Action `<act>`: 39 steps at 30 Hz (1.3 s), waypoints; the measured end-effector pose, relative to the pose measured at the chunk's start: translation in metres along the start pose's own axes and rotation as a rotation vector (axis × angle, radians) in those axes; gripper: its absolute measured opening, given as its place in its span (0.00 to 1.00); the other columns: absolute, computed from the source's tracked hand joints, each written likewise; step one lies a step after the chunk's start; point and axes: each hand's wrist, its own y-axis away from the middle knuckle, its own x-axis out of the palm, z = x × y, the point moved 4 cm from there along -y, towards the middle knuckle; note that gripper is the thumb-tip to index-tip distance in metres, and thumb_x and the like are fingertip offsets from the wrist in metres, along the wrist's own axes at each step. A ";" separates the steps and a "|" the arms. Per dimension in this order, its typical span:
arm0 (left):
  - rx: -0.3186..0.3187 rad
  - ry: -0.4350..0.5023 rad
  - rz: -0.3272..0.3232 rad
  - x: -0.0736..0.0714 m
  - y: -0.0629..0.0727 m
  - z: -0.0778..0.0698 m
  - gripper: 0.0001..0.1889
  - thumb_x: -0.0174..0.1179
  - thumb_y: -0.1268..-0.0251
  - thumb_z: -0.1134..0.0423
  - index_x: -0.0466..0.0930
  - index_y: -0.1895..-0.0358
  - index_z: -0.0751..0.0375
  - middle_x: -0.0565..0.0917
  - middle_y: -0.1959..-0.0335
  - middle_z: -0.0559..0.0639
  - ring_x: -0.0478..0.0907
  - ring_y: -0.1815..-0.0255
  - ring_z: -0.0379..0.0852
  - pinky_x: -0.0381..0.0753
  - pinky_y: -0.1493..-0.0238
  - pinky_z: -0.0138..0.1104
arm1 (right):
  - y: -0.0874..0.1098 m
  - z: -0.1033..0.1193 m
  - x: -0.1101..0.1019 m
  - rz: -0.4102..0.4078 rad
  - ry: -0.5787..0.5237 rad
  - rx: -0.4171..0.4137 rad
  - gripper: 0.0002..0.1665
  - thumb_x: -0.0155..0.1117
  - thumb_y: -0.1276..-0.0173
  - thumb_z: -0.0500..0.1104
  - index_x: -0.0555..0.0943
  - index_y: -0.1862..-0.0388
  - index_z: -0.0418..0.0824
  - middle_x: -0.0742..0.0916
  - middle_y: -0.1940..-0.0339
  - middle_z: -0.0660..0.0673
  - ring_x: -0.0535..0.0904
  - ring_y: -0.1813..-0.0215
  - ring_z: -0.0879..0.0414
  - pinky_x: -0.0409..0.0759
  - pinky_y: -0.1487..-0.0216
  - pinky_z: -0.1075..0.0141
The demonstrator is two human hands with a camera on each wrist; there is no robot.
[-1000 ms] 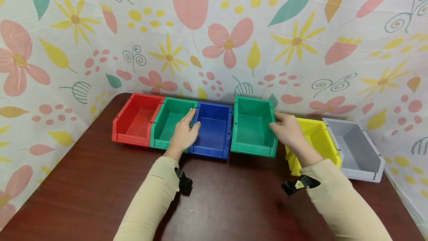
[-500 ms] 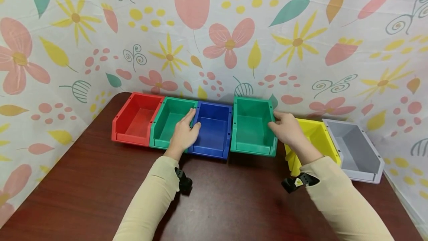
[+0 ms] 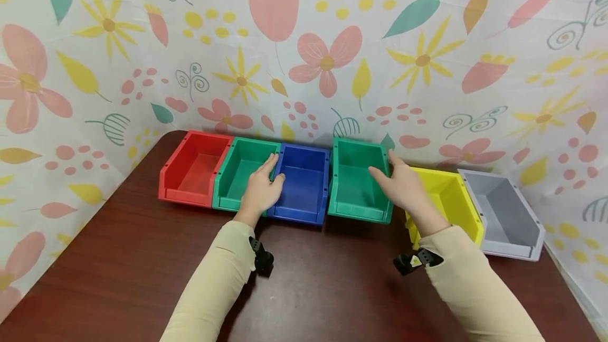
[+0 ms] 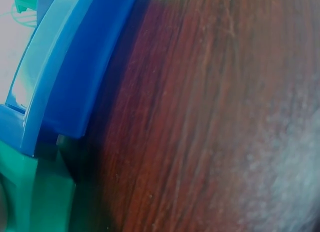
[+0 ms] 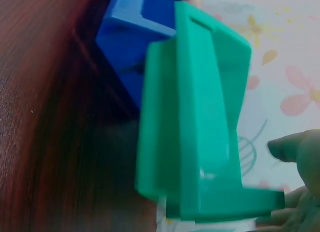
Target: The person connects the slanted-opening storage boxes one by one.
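Note:
My left hand [image 3: 262,186] lies over the shared wall of the left green bin [image 3: 233,203] and the blue bin [image 3: 299,194], fingers straight and thumb over the blue side. At the right wall of the second green bin [image 3: 358,183], my right hand [image 3: 406,189] has its thumb spread away from the fingers, above the bin's inside. That bin sits beside the blue one, slightly higher than it in the row. In the right wrist view the thumb [image 5: 295,149] stands apart from the green bin [image 5: 207,122], with the other fingers partly hidden behind its wall.
A red bin [image 3: 195,173] stands at the row's left end. To the right are a yellow bin [image 3: 451,199], partly behind my right wrist, and a grey bin [image 3: 505,210]. All stand on a dark wooden table [image 3: 304,289] before a flower-print cloth [image 3: 304,94].
My right hand has loosened from the second green bin's right wall, its thumb lifting and spreading leftward over the bin. The left hand stays where it was.

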 end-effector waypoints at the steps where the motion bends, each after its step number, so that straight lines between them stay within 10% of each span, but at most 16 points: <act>1: -0.002 -0.001 0.001 0.001 0.000 0.000 0.30 0.46 0.31 0.51 0.57 0.27 0.48 0.57 0.25 0.45 0.55 0.25 0.50 0.61 0.30 0.49 | 0.000 0.003 0.002 -0.019 0.013 -0.029 0.47 0.46 0.28 0.62 0.47 0.24 0.34 0.59 0.25 0.31 0.58 0.28 0.34 0.60 0.32 0.42; 9: -0.015 0.009 -0.021 0.001 -0.001 0.000 0.29 0.46 0.32 0.51 0.58 0.27 0.47 0.59 0.26 0.44 0.56 0.25 0.49 0.63 0.31 0.49 | -0.003 0.041 0.031 -0.093 0.019 -0.350 0.34 0.46 0.26 0.54 0.61 0.28 0.37 0.64 0.26 0.37 0.55 0.25 0.42 0.58 0.30 0.44; 16: -0.011 0.005 -0.038 0.001 -0.002 -0.001 0.29 0.47 0.32 0.53 0.60 0.28 0.47 0.60 0.26 0.44 0.57 0.26 0.49 0.68 0.35 0.48 | -0.009 0.048 0.048 -0.004 -0.077 -0.377 0.33 0.41 0.23 0.54 0.58 0.27 0.37 0.61 0.24 0.41 0.54 0.24 0.46 0.58 0.29 0.48; 39: -0.023 0.012 -0.037 0.000 0.003 0.001 0.29 0.47 0.32 0.51 0.60 0.28 0.48 0.60 0.26 0.44 0.57 0.26 0.49 0.63 0.31 0.49 | -0.006 0.056 0.068 -0.124 -0.068 -0.377 0.27 0.45 0.25 0.42 0.65 0.31 0.32 0.66 0.28 0.37 0.62 0.28 0.44 0.71 0.38 0.49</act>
